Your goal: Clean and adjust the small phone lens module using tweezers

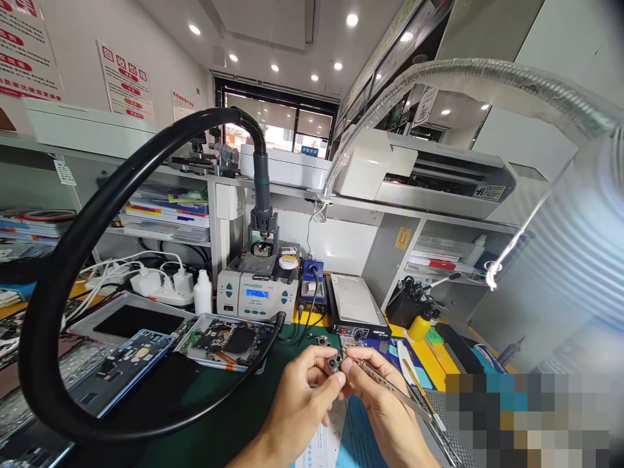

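Note:
Between the fingertips of my left hand point(303, 395) is a small phone camera module point(335, 363) with a dark round lens. My right hand point(383, 400) is closed around metal tweezers point(390, 383) with holes along their arms. Its thumb and fingertips meet the module's right side; the tweezer tips are too small to make out there. Just beyond my fingers lies a similar small lens part point(322, 340). Beneath both hands, a blue and white printed sheet point(358, 435) lies on the green mat point(244, 416).
A thick black hose point(36, 318) loops across the left side from the hot air station point(256, 296). Opened phones point(129, 364) and a tray of circuit boards point(224, 341) lie to the left. A flat heating plate point(358, 302), a yellow bottle point(420, 324) and brushes point(414, 370) are to the right.

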A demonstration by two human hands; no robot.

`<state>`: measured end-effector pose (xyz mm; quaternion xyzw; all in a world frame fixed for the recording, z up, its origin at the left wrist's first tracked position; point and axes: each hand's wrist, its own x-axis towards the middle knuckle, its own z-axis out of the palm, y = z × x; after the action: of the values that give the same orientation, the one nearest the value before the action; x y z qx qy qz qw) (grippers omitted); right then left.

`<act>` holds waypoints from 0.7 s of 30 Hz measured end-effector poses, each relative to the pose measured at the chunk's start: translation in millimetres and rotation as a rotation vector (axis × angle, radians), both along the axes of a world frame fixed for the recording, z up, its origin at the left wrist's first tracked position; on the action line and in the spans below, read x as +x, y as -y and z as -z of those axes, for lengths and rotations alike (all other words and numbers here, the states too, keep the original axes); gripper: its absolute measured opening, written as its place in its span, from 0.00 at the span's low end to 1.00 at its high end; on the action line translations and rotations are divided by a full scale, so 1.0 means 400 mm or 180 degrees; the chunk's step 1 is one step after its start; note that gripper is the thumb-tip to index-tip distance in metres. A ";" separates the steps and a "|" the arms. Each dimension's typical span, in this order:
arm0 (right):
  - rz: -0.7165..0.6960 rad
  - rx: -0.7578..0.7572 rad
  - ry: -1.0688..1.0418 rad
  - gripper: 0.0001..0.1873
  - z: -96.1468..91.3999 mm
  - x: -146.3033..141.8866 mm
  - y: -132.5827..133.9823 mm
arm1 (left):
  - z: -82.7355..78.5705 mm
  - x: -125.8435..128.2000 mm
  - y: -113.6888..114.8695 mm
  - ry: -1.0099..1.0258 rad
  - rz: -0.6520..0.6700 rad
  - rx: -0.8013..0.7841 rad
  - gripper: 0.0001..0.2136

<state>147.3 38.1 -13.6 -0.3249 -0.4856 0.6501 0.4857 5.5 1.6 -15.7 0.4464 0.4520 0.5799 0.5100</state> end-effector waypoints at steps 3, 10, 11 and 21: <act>0.0021 -0.0138 -0.0147 0.15 -0.005 -0.005 0.002 | -0.001 0.001 0.005 -0.0080 -0.0001 0.0032 0.21; 0.0209 0.0215 0.0047 0.13 -0.025 0.006 -0.005 | -0.010 -0.013 0.005 -0.0048 -0.0092 0.0215 0.18; 0.0390 0.0386 0.0160 0.13 -0.029 0.013 -0.006 | -0.010 -0.016 0.004 -0.0042 -0.0090 0.0241 0.17; 0.1086 0.2270 0.1040 0.16 -0.018 0.038 0.034 | 0.000 -0.032 0.000 -0.0254 -0.0133 0.0314 0.17</act>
<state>162.7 24.6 -6.5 -0.3111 -0.6899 0.2918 0.5850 -7.3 1.6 -15.9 0.4842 0.4520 0.5938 0.4567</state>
